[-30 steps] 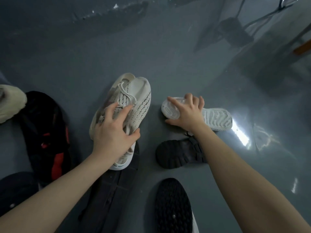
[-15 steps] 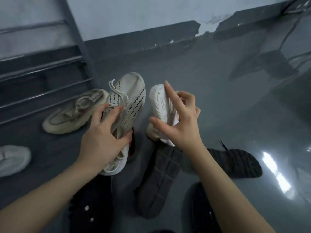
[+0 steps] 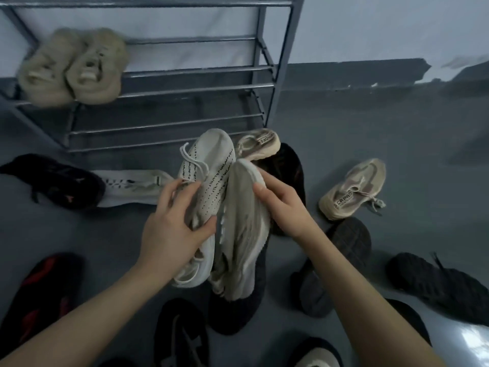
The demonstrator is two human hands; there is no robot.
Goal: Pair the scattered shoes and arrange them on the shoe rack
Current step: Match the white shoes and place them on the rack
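Grey floor (image 3: 370,144) (glossy), pale wall (image 3: 383,30).

R hand (image 3: 284,207) now presses 2nd white shoe (image 3: 244,229) vs 1st (image 3: 209,176), rack (image 3: 201,72) ahead

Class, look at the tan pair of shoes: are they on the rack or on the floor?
On the rack. The tan pair sits side by side on the rack's bars.

Home entryway or storage corner: metal shoe rack (image 3: 190,72) against pale wall (image 3: 383,27), sneakers scattered on grey floor (image 3: 397,133) before rack.
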